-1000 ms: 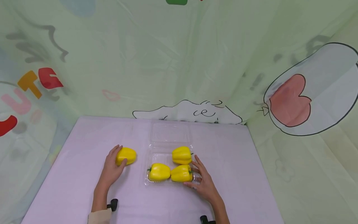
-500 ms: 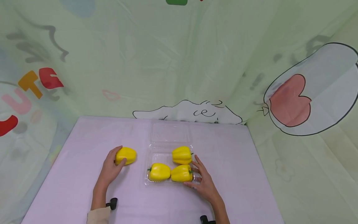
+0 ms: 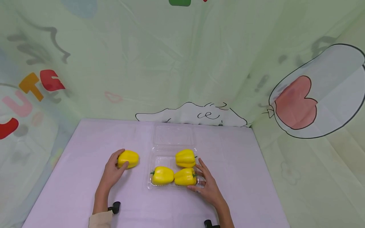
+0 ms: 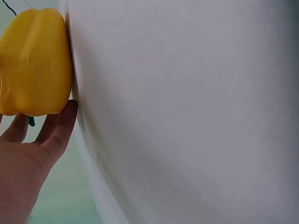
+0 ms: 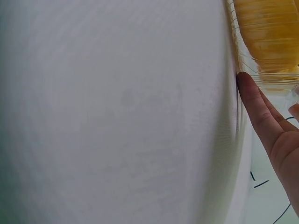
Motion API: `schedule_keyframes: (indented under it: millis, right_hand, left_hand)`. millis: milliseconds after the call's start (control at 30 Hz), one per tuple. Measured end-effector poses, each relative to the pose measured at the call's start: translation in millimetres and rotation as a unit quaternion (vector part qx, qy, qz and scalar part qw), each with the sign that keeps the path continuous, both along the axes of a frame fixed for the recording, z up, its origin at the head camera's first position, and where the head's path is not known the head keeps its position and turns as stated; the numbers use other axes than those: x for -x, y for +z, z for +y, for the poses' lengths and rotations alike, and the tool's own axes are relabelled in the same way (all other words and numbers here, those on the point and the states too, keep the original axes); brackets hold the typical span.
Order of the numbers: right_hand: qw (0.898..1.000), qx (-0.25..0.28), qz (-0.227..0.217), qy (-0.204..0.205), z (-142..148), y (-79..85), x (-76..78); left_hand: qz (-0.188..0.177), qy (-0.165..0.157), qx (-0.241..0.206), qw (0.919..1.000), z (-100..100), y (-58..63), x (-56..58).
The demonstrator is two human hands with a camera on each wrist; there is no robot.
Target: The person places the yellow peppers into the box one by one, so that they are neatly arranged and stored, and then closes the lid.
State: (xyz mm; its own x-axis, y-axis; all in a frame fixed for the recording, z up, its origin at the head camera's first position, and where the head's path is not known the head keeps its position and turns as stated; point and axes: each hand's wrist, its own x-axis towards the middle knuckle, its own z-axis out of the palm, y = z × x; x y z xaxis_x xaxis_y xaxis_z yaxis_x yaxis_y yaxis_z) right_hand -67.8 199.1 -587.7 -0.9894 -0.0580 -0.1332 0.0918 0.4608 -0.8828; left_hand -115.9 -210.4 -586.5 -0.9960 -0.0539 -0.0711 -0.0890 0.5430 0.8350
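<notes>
A yellow bell pepper point(image 3: 129, 158) lies on its side on the table, left of a clear plastic clamshell box point(image 3: 149, 180). My left hand point(image 3: 113, 169) holds this pepper around its stem end, with the thumb on the near side; in the left wrist view the green stem point(image 4: 31, 121) shows between pepper and hand. Inside the box's base lie three more yellow peppers: one at back right point(image 3: 185, 158), one at front left point(image 3: 162, 175) and one at front right point(image 3: 184, 176). My right hand point(image 3: 208, 186) rests its spread fingers against the box's right side, thumb near the front corner.
The box's lid point(image 3: 173, 135) is folded back flat behind the base. A pale lilac cloth covers the table point(image 3: 233, 158). Printed curtains point(image 3: 182, 63) stand along the back and sides.
The left hand's fingers have shifted slightly to the left on the pepper, which stays in place. My right hand, the box and its peppers have not visibly moved.
</notes>
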Motion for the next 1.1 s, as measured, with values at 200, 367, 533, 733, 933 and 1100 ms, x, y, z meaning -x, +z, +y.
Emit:
schedule_keyframes:
  millis: [200, 367, 533, 733, 933, 1100]
  right_hand:
    - [1.000, -0.002, 0.008, 0.002, 0, 0.4, -1.7]
    - [1.000, 0.002, 0.001, 0.000, 0, 0.7, -2.6]
    - [1.000, 0.010, 0.002, 0.001, 0, -0.8, -2.4]
    - [1.000, 0.010, 0.001, 0.001, 0, -0.7, -2.3]
    - [1.000, 0.011, -0.006, 0.001, 0, 0.1, -2.0]
    - [1.000, 0.010, -0.004, 0.002, 0, -0.1, -0.9]
  left_hand:
    - [-0.001, 0.007, -0.008, 0.9999, 0, 0.8, -0.9]
    - [-0.006, 0.009, -0.011, 0.9999, 1, 0.0, -1.3]
    - [-0.005, 0.011, -0.011, 0.9999, 1, 0.1, -1.0]
    - [-0.001, 0.009, -0.005, 0.9999, 3, 1.3, -1.6]
    - [0.002, 0.005, 0.003, 1.0000, 5, 5.1, -3.6]
    - [0.010, -0.005, 0.018, 0.9998, 8, 12.6, -4.8]
